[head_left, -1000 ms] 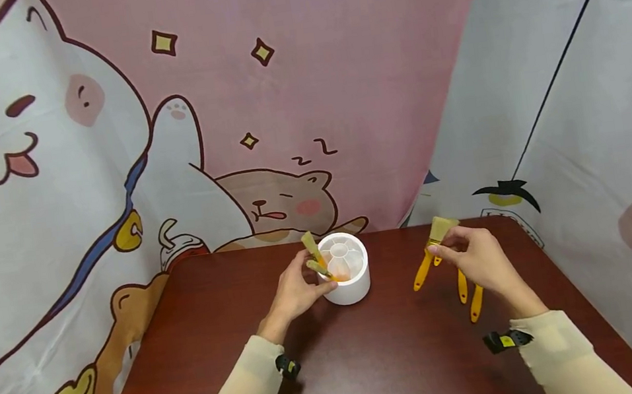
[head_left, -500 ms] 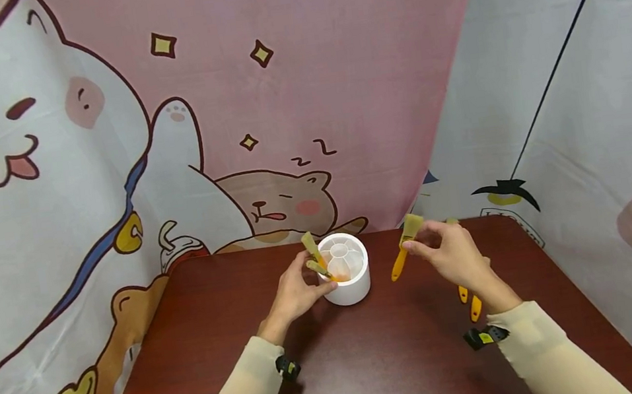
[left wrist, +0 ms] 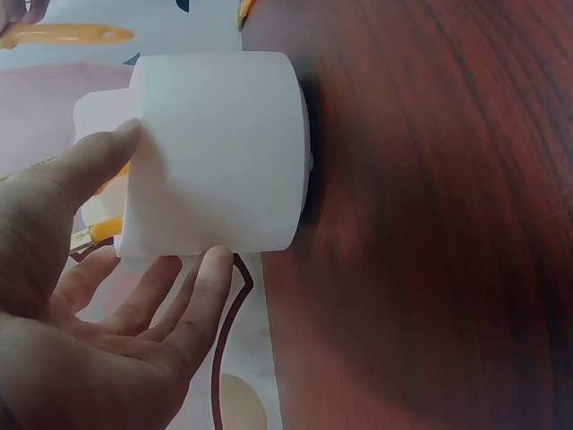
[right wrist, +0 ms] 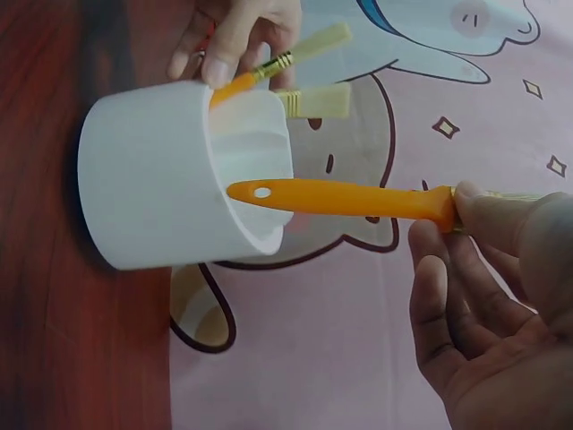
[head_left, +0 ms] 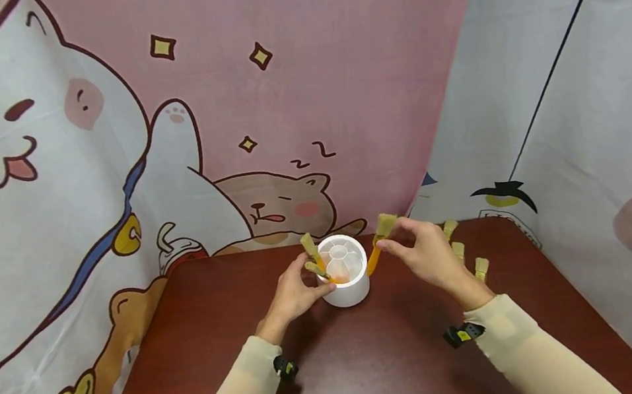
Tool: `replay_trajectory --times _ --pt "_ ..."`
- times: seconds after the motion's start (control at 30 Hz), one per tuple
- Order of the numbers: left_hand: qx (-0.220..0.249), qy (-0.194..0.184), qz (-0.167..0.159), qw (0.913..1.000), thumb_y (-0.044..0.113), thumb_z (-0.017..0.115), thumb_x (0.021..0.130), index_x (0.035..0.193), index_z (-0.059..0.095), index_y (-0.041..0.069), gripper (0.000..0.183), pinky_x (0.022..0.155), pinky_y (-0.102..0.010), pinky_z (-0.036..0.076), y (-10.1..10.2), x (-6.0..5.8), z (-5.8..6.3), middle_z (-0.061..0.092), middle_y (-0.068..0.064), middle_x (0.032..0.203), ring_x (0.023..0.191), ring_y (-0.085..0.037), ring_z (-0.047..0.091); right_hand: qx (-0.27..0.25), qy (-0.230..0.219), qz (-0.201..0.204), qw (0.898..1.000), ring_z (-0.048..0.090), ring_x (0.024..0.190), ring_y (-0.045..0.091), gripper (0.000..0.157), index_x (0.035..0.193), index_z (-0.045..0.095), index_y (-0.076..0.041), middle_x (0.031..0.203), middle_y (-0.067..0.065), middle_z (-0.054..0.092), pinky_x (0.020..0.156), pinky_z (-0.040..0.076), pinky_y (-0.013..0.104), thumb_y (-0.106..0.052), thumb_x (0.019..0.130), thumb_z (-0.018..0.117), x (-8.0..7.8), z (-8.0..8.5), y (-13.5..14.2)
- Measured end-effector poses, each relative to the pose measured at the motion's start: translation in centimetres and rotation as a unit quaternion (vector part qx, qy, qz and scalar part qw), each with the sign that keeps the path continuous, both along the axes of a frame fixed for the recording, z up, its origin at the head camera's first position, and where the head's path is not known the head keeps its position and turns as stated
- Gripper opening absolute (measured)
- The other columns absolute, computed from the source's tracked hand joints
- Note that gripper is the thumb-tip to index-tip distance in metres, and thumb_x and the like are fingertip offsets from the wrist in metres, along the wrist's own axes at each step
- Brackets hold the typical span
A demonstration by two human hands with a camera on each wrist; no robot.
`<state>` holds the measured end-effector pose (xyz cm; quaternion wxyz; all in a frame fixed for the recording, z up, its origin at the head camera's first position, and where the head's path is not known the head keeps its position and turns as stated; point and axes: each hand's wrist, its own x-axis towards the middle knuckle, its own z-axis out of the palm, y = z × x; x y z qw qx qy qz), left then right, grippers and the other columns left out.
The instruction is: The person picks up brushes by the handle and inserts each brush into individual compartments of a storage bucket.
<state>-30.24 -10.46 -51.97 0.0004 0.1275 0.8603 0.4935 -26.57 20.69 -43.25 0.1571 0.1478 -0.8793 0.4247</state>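
A round white desk organizer (head_left: 347,296) with several compartments stands upright on the table. My left hand (head_left: 293,293) holds it by the left side, thumb near the rim and fingers spread along the wall (left wrist: 215,152). Two paintbrushes, one (head_left: 310,246) behind the other (head_left: 317,269), stand in its left compartments with bristles up. My right hand (head_left: 428,252) pinches another paintbrush near its ferrule, bristles up. In the right wrist view, the orange handle (right wrist: 340,197) of that brush points down, its holed end overlapping the organizer's rim.
Several more paintbrushes (head_left: 481,268) lie on the right of the dark red wooden table (head_left: 364,377), partly hidden behind my right forearm. A cartoon-printed cloth (head_left: 337,87) hangs behind the table and along its sides.
My right hand has carried its paintbrush leftward from beside the loose brushes to the organizer's right rim. The left hand and the organizer have stayed in place.
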Motion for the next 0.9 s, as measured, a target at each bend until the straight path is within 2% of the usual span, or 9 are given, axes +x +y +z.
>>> replay_trajectory --times 0.07,0.23,0.3,0.47,0.6,0.8,0.9 --pt "-0.004 0.002 0.0 1.0 0.02 0.105 0.089 0.162 0.061 0.016 0.086 0.11 -0.058 0.066 -0.2 0.0 0.0 0.078 -0.015 0.146 0.128 -0.037 0.081 -0.006 0.0 0.004 1.0 0.086 0.101 0.024 0.021 0.119 0.084 -0.012 0.11 0.007 0.09 0.088 0.066 0.026 -0.026 0.105 0.091 -0.1 -0.2 -0.6" --pt "-0.007 0.002 -0.007 0.9999 0.021 0.104 0.09 0.162 0.06 0.015 0.085 0.109 -0.058 0.066 -0.2 0.0 0.1 0.078 -0.015 0.144 0.127 -0.037 0.081 -0.019 0.008 0.008 1.0 0.088 0.106 0.028 0.021 0.12 0.084 -0.013 0.113 0.008 0.09 0.094 0.071 0.047 -0.025 0.104 0.091 -0.6 -0.4 -1.6" --pt "-0.007 0.0 -0.006 1.0 0.023 0.104 0.091 0.163 0.06 0.016 0.085 0.108 -0.056 0.067 -0.1 0.1 0.1 0.078 -0.015 0.144 0.126 -0.036 0.081 -0.016 0.014 0.012 1.0 0.088 0.107 0.028 0.02 0.118 0.083 -0.013 0.113 0.008 0.09 0.096 0.071 0.05 -0.024 0.104 0.091 -0.8 -0.6 -1.9" --pt "-0.007 0.0 -0.004 1.0 0.024 0.104 0.091 0.163 0.06 0.017 0.085 0.106 -0.055 0.067 0.0 0.2 0.1 0.078 -0.014 0.144 0.125 -0.035 0.082 -0.002 0.021 0.015 1.0 0.087 0.102 0.025 0.016 0.108 0.08 -0.014 0.108 0.006 0.089 0.09 0.07 0.04 -0.023 0.104 0.092 -1.3 -1.1 -2.4" --pt "-0.007 0.001 -0.007 0.9999 0.024 0.104 0.091 0.163 0.06 0.017 0.085 0.104 -0.054 0.068 0.0 0.2 0.1 0.079 -0.014 0.143 0.124 -0.034 0.082 -0.004 0.027 0.023 0.999 0.086 0.098 0.023 0.014 0.107 0.081 -0.014 0.106 0.005 0.089 0.087 0.069 0.034 -0.023 0.103 0.092 -1.7 -1.5 -2.6" --pt "-0.008 0.005 -0.008 0.9999 0.023 0.104 0.09 0.162 0.06 0.015 0.085 0.105 -0.055 0.068 -0.1 0.2 0.2 0.079 -0.015 0.144 0.124 -0.035 0.082 -0.002 0.034 0.034 0.999 0.085 0.096 0.02 0.013 0.108 0.082 -0.016 0.104 0.002 0.088 0.085 0.067 0.03 -0.023 0.103 0.092 -2.4 -2.7 -3.1" --pt "-0.012 0.006 -0.007 0.9999 0.023 0.104 0.091 0.162 0.06 0.014 0.084 0.105 -0.055 0.068 -0.2 0.2 0.2 0.079 -0.015 0.143 0.123 -0.035 0.082 0.001 0.035 0.04 0.999 0.086 0.098 0.021 0.015 0.112 0.083 -0.016 0.106 0.002 0.089 0.088 0.069 0.033 -0.02 0.102 0.093 -2.7 -3.5 -3.3"
